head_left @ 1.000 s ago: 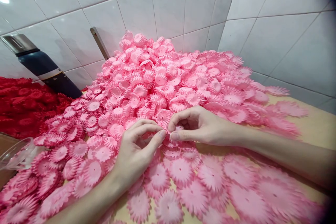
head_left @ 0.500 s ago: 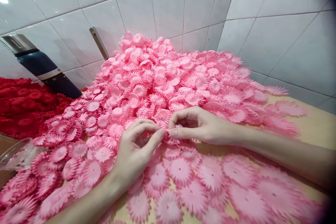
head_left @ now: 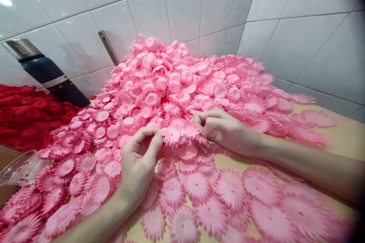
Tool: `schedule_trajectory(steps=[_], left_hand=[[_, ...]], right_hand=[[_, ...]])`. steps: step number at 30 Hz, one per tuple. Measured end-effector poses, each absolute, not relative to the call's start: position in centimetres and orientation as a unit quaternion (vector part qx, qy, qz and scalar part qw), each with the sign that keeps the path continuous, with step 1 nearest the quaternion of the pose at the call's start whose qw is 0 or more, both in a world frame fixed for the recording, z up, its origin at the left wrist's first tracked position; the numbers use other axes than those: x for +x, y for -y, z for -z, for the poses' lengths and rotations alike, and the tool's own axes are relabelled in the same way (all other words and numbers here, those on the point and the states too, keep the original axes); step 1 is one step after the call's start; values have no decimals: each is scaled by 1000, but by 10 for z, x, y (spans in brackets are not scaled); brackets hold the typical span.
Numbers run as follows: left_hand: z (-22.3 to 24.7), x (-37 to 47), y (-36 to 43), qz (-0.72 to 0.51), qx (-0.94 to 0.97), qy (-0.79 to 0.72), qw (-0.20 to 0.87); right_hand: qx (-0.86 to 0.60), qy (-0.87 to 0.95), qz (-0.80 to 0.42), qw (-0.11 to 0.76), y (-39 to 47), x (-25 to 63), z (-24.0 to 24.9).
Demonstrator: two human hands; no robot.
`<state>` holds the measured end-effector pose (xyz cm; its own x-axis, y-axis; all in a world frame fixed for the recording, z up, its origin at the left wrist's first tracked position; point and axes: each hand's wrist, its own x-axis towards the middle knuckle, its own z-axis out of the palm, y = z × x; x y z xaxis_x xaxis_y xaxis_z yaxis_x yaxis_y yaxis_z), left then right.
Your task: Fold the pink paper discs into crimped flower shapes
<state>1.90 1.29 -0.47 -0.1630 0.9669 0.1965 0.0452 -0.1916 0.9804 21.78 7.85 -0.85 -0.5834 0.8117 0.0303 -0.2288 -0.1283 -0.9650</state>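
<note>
Thumb and forefinger of my left hand (head_left: 139, 159) pinch the left edge of a pink fabric flower piece (head_left: 172, 136) in front of the big pink pile (head_left: 176, 79). To its right, my right hand (head_left: 225, 129) has its fingers curled together at the edge of another pink piece (head_left: 191, 130). The two pieces lie side by side and overlap between the hands. Pink scalloped discs (head_left: 196, 186) with small centre holes lie spread below my hands.
A dark blue bottle (head_left: 58, 78) with a metal cap leans at the left, by a red pile (head_left: 27, 115). A clear plastic cup (head_left: 21, 169) lies at the left edge. Behind are a metal strip (head_left: 108, 48) and tiled walls; the wooden table (head_left: 342, 136) shows at right.
My hands have moved apart, the left one leftward and the right one slightly right and up. Pink pieces now show between them, where the fingertips were nearly touching.
</note>
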Motion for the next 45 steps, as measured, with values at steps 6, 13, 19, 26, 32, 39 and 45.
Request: schedule_trajectory(steps=[6, 13, 19, 26, 32, 39, 45], left_hand=[[8, 18, -20, -617, 474, -485, 400], [-4, 25, -10, -498, 632, -472, 359], [-3, 26, -11, -499, 617, -479, 375], [-6, 26, -8, -560, 585, -464, 359], [-3, 25, -10, -541, 580, -491, 360], [0, 24, -14, -506, 597, -504, 366], [-2, 24, -13, -485, 646, -485, 337]], right_hand=[[-243, 523, -726, 375, -79, 219, 6], [-291, 665, -603, 330, -74, 216, 11], [-308, 698, -554, 332, -72, 214, 5], [-382, 642, -528, 404, -79, 212, 8], [-350, 618, -565, 420, -76, 214, 7], [-245, 665, -610, 355, -73, 216, 2], [-286, 714, -556, 314, -71, 214, 0]])
